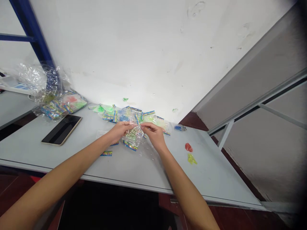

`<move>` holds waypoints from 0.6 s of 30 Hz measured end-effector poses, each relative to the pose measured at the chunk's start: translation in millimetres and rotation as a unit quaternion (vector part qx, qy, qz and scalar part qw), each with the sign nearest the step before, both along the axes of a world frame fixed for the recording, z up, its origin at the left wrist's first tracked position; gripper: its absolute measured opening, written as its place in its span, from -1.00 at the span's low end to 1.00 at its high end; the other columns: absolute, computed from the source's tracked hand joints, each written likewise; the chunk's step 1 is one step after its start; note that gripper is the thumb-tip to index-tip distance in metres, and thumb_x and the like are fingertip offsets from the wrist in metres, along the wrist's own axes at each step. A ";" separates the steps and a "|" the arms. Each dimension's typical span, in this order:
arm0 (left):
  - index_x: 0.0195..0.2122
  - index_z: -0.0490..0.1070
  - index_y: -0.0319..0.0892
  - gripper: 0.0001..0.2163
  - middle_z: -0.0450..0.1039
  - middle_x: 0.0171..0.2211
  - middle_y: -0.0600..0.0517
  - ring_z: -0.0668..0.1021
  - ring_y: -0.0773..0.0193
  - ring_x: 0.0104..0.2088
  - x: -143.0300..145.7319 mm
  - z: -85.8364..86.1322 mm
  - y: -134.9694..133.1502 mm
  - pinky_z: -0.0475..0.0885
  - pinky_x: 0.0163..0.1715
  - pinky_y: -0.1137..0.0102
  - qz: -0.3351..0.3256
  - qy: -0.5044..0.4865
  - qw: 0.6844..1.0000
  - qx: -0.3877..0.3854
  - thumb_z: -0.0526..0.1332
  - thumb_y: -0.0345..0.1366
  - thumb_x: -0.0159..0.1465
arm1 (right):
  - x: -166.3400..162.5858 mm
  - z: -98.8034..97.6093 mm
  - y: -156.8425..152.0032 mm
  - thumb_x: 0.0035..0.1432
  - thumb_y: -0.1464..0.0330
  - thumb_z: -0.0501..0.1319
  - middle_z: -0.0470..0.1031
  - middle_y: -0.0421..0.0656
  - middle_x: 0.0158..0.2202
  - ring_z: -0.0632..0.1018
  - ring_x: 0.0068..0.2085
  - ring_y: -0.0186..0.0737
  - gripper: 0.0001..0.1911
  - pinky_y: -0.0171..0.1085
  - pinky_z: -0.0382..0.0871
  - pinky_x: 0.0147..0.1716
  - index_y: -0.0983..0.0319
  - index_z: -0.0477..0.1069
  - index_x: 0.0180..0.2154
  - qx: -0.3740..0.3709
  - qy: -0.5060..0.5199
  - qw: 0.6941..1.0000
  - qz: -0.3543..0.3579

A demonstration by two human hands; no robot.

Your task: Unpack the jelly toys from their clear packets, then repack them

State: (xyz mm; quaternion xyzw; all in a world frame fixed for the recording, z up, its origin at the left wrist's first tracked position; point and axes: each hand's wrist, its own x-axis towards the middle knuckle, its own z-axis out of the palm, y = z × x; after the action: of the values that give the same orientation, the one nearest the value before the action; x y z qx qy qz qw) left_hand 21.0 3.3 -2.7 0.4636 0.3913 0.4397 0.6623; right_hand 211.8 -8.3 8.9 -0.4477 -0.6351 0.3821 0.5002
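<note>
Both hands meet over the middle of the table (pixel 134 169) at a clear plastic bag (pixel 133 134) with a colourful printed strip at its lower end. My left hand (pixel 121 130) pinches the bag's left upper edge. On the other side, my right hand (pixel 153 133) has thumb and forefinger pressed together at the bag's upper right edge. Something pale green shows through the crinkled plastic. Behind the hands lies a spread of similar packets (pixel 124 117) with green, blue and yellowish contents. Loose printed strips (pixel 106 153) lie beside my left forearm.
A smartphone (pixel 62 129) lies at the left, near a heap of filled packets (pixel 63 105) and crumpled clear plastic (pixel 35 78). To the right are a red piece (pixel 188 147), a yellow piece (pixel 191 158) and a blue packet (pixel 179 127). A white wall (pixel 134 57) rises behind.
</note>
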 end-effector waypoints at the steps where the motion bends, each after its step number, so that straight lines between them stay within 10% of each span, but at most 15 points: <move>1: -0.34 0.56 -0.23 -0.67 0.53 -0.39 -0.03 0.52 0.23 -0.33 0.7 -0.3 0.4 0.34 -0.32 0.38 0.006 -0.009 1.000 -0.001 0.44 -0.10 -0.03 | -0.4 -1.1 0.0 0.07 0.23 0.30 0.56 -0.12 -0.19 0.53 -0.15 -0.15 -0.84 -0.23 0.38 -0.25 0.13 0.60 -0.31 0.022 -0.015 1.000 0.004; 18: -0.18 0.52 -0.18 -0.59 0.52 -0.26 0.00 0.49 0.26 -0.29 1.6 4.4 -3.0 0.29 -0.23 0.37 0.021 -0.009 1.000 0.013 0.42 -0.05 0.02 | -3.3 -9.7 -2.0 0.11 0.40 0.12 0.53 -0.12 -0.08 0.52 -0.05 -0.15 -0.73 -0.21 0.40 -0.19 0.11 0.61 -0.36 0.071 -0.128 0.989 0.001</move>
State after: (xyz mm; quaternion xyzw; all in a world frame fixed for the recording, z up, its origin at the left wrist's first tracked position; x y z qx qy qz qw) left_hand 22.6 0.3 1.8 0.4603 0.3894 0.4624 0.6502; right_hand 208.5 -10.3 -0.8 -0.4556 -0.7199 0.2766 0.4446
